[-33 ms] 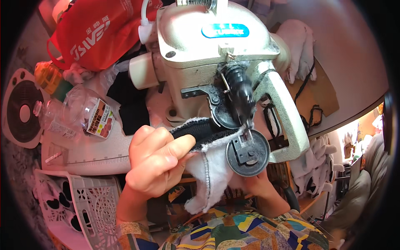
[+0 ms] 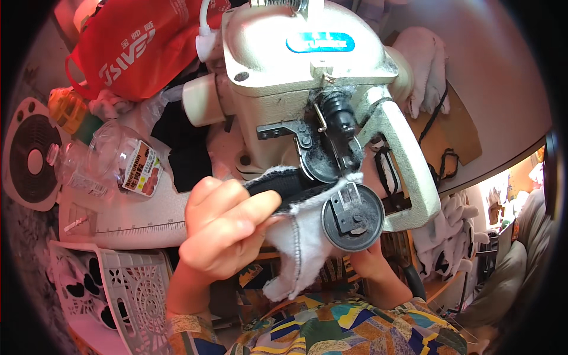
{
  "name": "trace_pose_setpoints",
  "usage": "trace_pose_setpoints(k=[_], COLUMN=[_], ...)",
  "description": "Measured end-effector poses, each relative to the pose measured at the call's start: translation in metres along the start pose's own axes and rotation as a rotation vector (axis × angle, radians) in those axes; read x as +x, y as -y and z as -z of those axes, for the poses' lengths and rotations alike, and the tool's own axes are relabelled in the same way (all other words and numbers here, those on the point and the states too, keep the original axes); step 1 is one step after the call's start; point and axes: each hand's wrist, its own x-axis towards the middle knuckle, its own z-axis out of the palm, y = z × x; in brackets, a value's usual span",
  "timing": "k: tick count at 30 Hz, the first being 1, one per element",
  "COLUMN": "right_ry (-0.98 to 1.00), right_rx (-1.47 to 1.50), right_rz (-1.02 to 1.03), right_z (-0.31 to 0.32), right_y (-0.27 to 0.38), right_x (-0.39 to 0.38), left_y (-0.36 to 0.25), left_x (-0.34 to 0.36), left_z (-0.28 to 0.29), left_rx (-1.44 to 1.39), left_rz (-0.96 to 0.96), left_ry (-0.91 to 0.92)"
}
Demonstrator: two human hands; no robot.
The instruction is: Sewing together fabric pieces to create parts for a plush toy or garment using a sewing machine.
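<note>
A cream sewing machine [image 2: 272, 71] has a black head mechanism [image 2: 340, 130] above a round dark disc [image 2: 353, 231]. A white fuzzy fabric piece [image 2: 296, 248], with a stitched seam and a black ribbed band [image 2: 275, 184], hangs at the disc's left, its top edge reaching the stitching point. My left hand [image 2: 225, 231] is closed on the band at the piece's left end, fingers curled. My right hand [image 2: 370, 266] is under and behind the disc; its fingers are hidden by the disc and fabric, so I cannot tell what they hold.
A red bag [image 2: 136, 41], clear plastic tub [image 2: 115, 148], bottle [image 2: 71, 171], black cloth [image 2: 186, 160] and fan-like grille [image 2: 32, 165] lie left. A white basket [image 2: 142, 290] is below. Cardboard [image 2: 461, 136], black cord [image 2: 447, 165] and white fabric pieces [image 2: 444, 231] are right.
My left hand and the fabric have shifted slightly to the right. The machine's black mechanism at the stitching point has changed position.
</note>
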Motion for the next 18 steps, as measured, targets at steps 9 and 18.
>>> trace_pose_setpoints(k=[9, 18], right_ry=[-0.198, -0.300], right_rx=[0.056, -0.129], right_rz=[-0.028, 0.292], right_z=[0.005, 0.032], right_y=[0.014, 0.032], right_x=[0.006, 0.043], left_y=[0.007, 0.007], left_x=[0.006, 0.006], left_z=[-0.022, -0.034], left_rx=[-0.097, -0.185], left_rz=[-0.020, 0.039], left_ry=[-0.004, -0.096])
